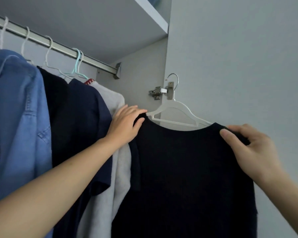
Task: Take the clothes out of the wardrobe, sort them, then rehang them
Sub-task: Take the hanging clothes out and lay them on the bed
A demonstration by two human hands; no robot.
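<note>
— Holding anything at the moment?

— Yes. Your left hand (126,123) has its fingers (139,121) curled round one shoulder of the dark sweater (182,177), and your right hand (248,152) pinches the other shoulder, thumb on the front of the cloth. The sweater sits on a white hanger (175,115), whose metal hook (173,79) is free in the air, not on the rail.

— Where is that against the wardrobe?

— You hold it up at the right end of the opening, in front of the side panel and the door hinge (159,92). The rail (58,48) runs from upper left down to its bracket (117,70), above and to the left of the hook.

— What hangs on the rail?

— From the left: a blue denim shirt (17,117), a black garment (56,107), a navy short-sleeved top (86,121) and a light grey garment (117,169). The grey one is just beside the sweater, and your left hand lies across it. White hanger hooks and one pale green hanger (77,63) sit on the rail, and a small red piece (89,81) shows at the neck of the grey garment.

— Any labels or writing?

— None that you could read; no brand or tag lettering is legible on the clothes or hangers.

— Above the rail?

— A shelf (155,16), seen from below, with something bluish at its far edge, too blurred to name.
</note>
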